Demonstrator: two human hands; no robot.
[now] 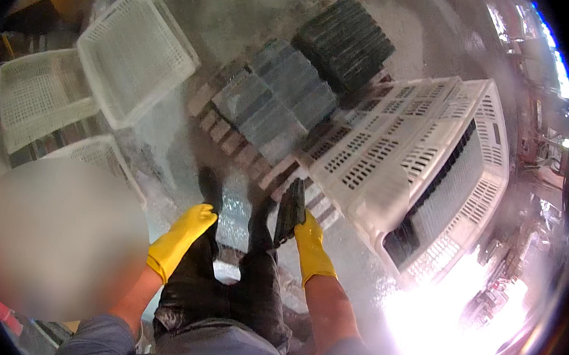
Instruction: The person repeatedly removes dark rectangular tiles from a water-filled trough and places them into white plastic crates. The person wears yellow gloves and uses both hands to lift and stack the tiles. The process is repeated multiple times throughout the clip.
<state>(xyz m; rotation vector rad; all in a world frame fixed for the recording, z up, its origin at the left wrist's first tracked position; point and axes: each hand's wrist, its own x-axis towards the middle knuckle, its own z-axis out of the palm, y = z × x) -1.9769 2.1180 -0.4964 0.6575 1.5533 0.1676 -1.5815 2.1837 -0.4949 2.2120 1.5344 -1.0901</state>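
Note:
My right hand [308, 240], in a yellow rubber glove, grips a dark flat piece [290, 211] like a slab or tile, which hangs edge-up beside my right knee. My left hand [196, 221], gloved in the same yellow, is curled into a fist over my left thigh, with nothing visible in it. Ahead of my legs, grey blocks of stacked slabs [273, 101] sit on a slatted base [231, 144]. A darker stack of slabs [343, 43] stands just beyond them. Close to my right hand are stacked white plastic crates [381, 158]; the top one holds dark material.
At the far left lie white perforated baskets, a large one [138, 58] and a second [46, 91]; a third [95, 154] is partly covered by a large blurred round patch. The wet floor [237, 200] shines between my legs. Strong glare fills the lower right.

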